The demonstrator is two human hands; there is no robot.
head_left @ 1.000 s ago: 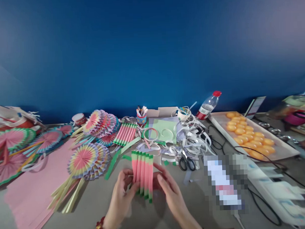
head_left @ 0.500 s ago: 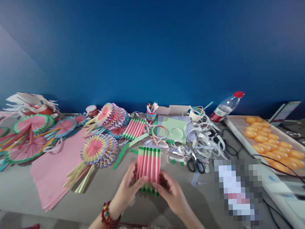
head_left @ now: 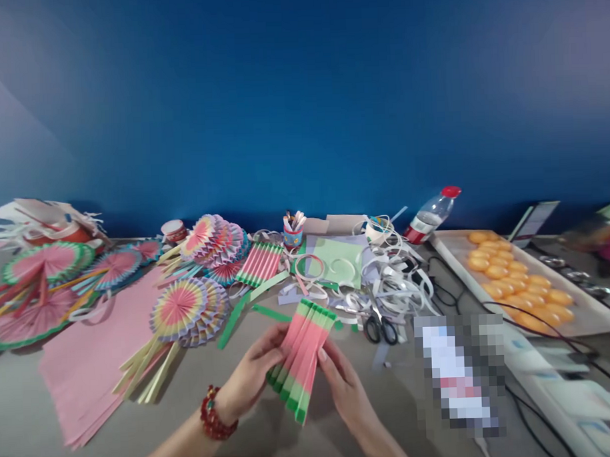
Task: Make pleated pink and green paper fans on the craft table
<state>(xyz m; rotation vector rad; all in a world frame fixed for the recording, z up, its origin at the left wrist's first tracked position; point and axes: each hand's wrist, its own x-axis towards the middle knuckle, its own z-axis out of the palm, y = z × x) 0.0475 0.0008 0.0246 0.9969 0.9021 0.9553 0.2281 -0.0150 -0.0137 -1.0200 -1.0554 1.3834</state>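
A pleated paper strip (head_left: 305, 355), pink in the middle with green bands at both ends, is held tilted above the table. My left hand (head_left: 257, 373) grips its left edge, thumb on top and fingers behind. On the right edge, my right hand (head_left: 343, 380) pinches the paper with the thumb in front; its other fingers are partly hidden. Another pleated pink and green paper (head_left: 260, 263) lies just beyond. Black-handled scissors (head_left: 378, 322) rest to the right of my hands, beside green paper strips (head_left: 233, 321) and offcuts.
Finished paper fans (head_left: 180, 309) and pink paper sheets (head_left: 84, 369) cover the left side. A pen cup (head_left: 292, 235), curled white paper strips (head_left: 407, 278) and a bottle (head_left: 432, 217) stand or lie at the back. Orange, egg-like pieces (head_left: 527, 281) fill a tray (head_left: 595, 315) at right, near black cables.
Both hands have turned the pleated paper from upright to a slant, and its lower end now fans wider. The view has shifted slightly to the right.
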